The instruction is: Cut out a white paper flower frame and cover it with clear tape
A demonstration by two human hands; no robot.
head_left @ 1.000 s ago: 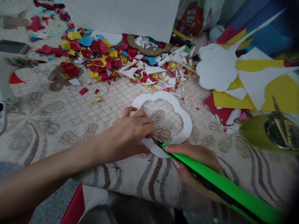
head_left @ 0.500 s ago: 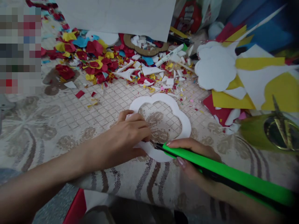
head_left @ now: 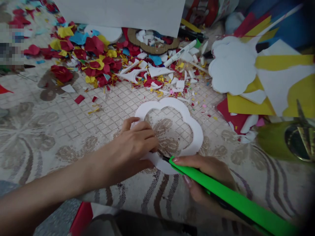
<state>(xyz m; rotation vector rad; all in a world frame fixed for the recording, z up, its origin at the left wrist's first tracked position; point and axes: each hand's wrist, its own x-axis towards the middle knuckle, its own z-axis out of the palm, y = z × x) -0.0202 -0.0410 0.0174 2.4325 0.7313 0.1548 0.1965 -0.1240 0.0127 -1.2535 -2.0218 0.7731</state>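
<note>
A white flower-shaped ring (head_left: 196,132), apparently thick foam, lies on the patterned tablecloth with its middle cut out. My left hand (head_left: 136,142) is closed over the ring's left side, fingers curled at the inner edge and thumb low on the outside. In my right hand (head_left: 218,168) is a long green and black box cutter (head_left: 219,182), gripped between thumb and fingers. Its dark narrow tip rests at the ring's lower inner edge, just right of my left fingers. The tip's contact with the foam is too small to make out.
Red, yellow, blue and white scraps (head_left: 98,62) are heaped along the back, near a cardboard ring (head_left: 157,49) and a white marker (head_left: 180,54). White scalloped shapes (head_left: 232,68) lie on yellow sheets (head_left: 248,105) at right, above scissors (head_left: 305,134) in a greenish round holder (head_left: 270,139).
The box cutter's tip and my right hand have shifted slightly left and down along the ring's lower edge. My left hand keeps its hold. The view has turned a little.
</note>
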